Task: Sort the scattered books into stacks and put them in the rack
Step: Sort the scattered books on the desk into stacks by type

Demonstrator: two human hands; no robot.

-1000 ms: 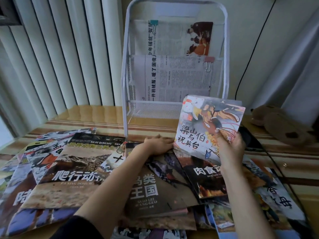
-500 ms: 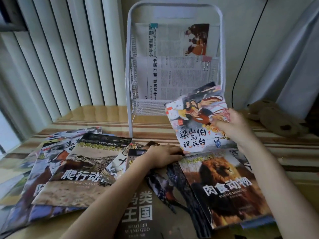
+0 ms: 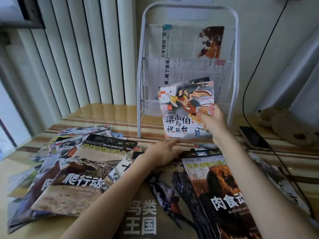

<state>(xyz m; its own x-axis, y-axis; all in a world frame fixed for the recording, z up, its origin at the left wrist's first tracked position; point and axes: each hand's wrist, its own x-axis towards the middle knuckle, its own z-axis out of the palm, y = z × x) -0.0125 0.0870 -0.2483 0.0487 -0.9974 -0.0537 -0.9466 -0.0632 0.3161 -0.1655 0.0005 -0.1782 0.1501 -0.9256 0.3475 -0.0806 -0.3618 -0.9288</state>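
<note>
On the desk, head view: person sorting books before the white rack (image 3: pixel 188 69).
Right hand (image 3: pixel 214 121) pinches an illustrated book (image 3: pixel 183 111) upright, just in front of the rack's lowest tier. Left hand (image 3: pixel 164 153) rests flat, fingers straight, on the scattered books (image 3: pixel 82 175) (overlapping, unstacked).

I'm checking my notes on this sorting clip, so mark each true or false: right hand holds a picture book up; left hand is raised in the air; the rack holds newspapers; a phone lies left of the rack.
1. The right hand holds a picture book up: true.
2. The left hand is raised: false, it rests on the books on the table.
3. The rack holds newspapers: true.
4. A phone lies left of the rack: false, it lies to its right.
</note>
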